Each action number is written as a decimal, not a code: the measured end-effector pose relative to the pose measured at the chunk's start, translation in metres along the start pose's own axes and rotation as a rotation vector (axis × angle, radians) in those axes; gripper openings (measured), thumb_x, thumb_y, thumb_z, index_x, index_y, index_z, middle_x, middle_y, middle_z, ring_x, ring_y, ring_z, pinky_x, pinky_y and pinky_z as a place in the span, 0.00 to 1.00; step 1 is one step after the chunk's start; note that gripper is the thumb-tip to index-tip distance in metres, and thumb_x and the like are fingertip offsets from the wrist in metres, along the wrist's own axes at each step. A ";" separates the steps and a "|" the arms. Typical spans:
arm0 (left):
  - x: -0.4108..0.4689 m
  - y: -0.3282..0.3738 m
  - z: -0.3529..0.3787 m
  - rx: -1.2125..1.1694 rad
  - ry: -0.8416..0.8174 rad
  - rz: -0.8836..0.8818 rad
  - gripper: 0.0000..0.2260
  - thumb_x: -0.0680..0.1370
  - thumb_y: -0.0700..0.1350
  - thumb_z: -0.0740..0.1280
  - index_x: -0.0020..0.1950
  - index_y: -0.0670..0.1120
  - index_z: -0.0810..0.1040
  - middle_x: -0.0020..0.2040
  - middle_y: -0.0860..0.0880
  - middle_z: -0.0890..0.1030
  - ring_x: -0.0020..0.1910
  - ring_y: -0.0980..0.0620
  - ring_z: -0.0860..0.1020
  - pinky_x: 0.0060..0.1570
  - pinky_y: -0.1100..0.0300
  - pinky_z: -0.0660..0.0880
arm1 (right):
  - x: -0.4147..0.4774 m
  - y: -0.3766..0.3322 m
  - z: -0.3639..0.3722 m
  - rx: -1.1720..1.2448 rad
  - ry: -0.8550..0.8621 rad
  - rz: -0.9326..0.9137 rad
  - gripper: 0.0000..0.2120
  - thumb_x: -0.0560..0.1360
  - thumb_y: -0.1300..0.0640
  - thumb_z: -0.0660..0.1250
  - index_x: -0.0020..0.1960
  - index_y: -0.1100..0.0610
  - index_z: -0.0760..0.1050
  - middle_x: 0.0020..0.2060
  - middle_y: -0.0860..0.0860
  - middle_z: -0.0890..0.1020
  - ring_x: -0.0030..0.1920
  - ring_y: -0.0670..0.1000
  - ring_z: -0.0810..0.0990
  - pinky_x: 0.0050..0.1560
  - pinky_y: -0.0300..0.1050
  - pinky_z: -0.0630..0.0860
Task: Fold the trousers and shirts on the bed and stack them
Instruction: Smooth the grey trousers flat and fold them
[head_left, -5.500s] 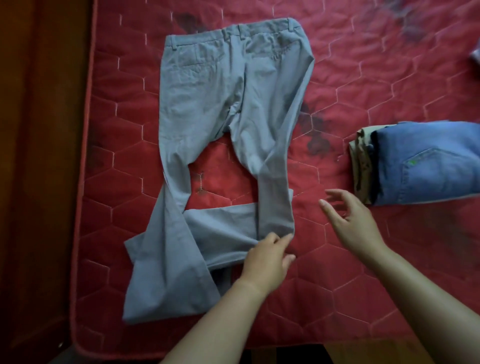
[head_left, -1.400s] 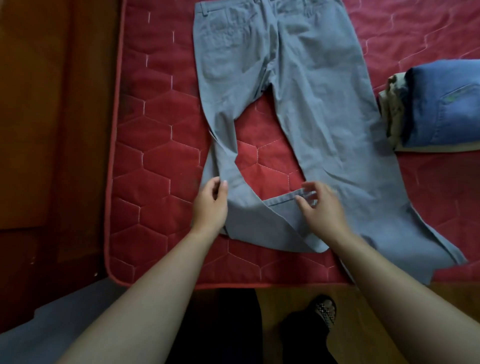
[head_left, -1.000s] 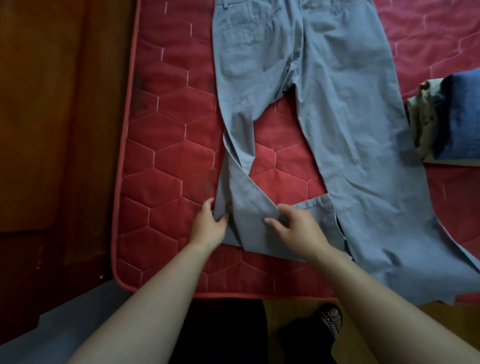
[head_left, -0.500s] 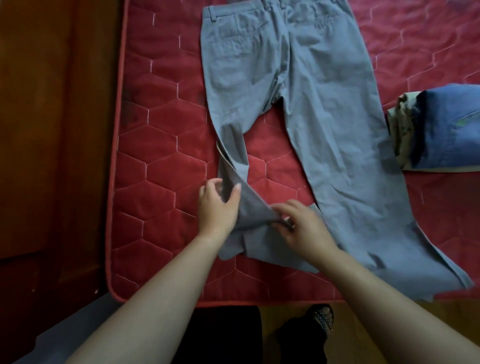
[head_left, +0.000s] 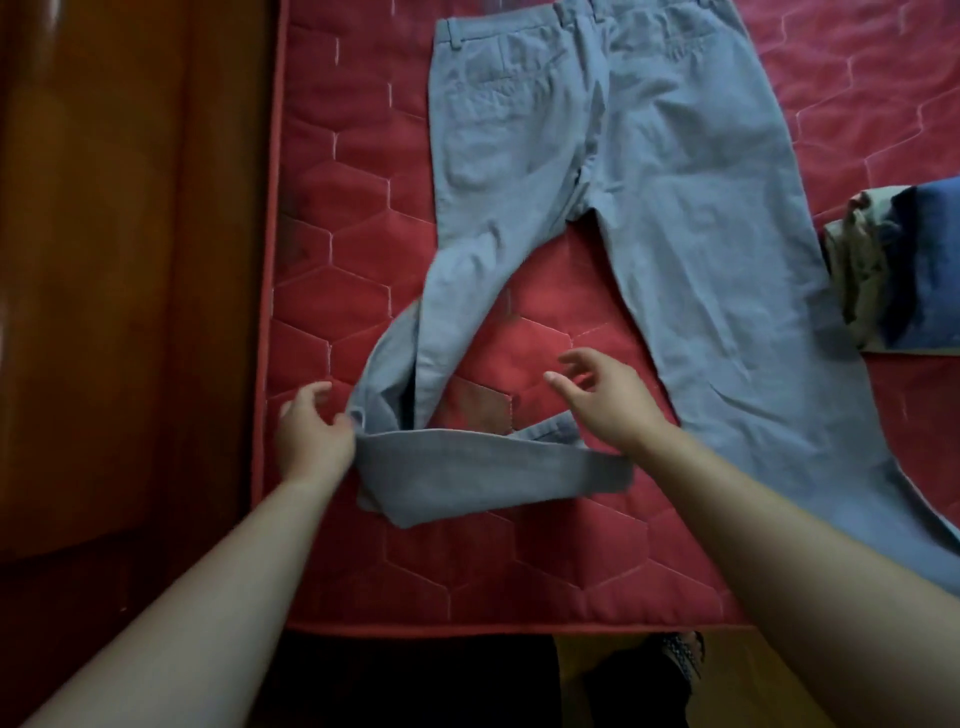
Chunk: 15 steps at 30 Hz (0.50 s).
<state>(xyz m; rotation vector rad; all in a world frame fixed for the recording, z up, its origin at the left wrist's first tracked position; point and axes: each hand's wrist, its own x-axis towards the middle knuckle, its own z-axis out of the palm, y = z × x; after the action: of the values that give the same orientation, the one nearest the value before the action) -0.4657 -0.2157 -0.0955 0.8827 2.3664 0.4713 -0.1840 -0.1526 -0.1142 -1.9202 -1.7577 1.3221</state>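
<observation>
Grey-blue trousers lie back side up on the red quilted bed, waistband at the far end. Their right leg runs straight toward the near right corner. The left leg is twisted, and its lower part lies bent sideways across the mattress near me. My left hand pinches the cloth at that bend, thumb and fingers closed on the fold. My right hand hovers above the hem end of the bent leg, fingers spread and holding nothing.
A stack of folded clothes, blue denim on top of beige, sits at the right edge. A brown wooden panel borders the bed on the left. The mattress's near edge runs along the bottom, with wooden floor and my foot below it.
My right hand has let go of the lower left trouser leg and lifted off it. The leg's end now lies stretched out sideways to the right, while my left hand keeps its pinch at the bend.
</observation>
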 end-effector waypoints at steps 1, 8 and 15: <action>0.008 -0.003 0.000 0.014 0.001 -0.022 0.15 0.74 0.34 0.64 0.60 0.43 0.74 0.57 0.39 0.77 0.53 0.41 0.77 0.57 0.49 0.73 | 0.009 -0.007 0.010 0.008 -0.005 -0.009 0.17 0.72 0.46 0.69 0.58 0.53 0.76 0.48 0.49 0.81 0.47 0.48 0.79 0.51 0.43 0.74; 0.000 0.021 0.029 0.035 -0.078 0.172 0.14 0.71 0.43 0.71 0.57 0.46 0.77 0.56 0.43 0.73 0.56 0.46 0.73 0.59 0.59 0.66 | 0.039 -0.040 0.070 0.094 -0.008 0.037 0.21 0.68 0.41 0.71 0.54 0.52 0.74 0.47 0.46 0.81 0.47 0.47 0.79 0.49 0.46 0.77; -0.003 0.001 0.019 0.052 -0.113 0.198 0.18 0.69 0.33 0.65 0.57 0.45 0.77 0.59 0.43 0.71 0.59 0.47 0.71 0.60 0.67 0.62 | 0.029 -0.064 0.102 0.182 0.161 0.055 0.11 0.69 0.56 0.70 0.48 0.50 0.72 0.35 0.37 0.75 0.38 0.41 0.77 0.35 0.29 0.67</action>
<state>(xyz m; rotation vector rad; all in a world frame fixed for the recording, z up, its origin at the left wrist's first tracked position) -0.4523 -0.2146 -0.1088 1.1443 2.2085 0.4276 -0.3050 -0.1510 -0.1418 -1.9272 -1.4666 1.2579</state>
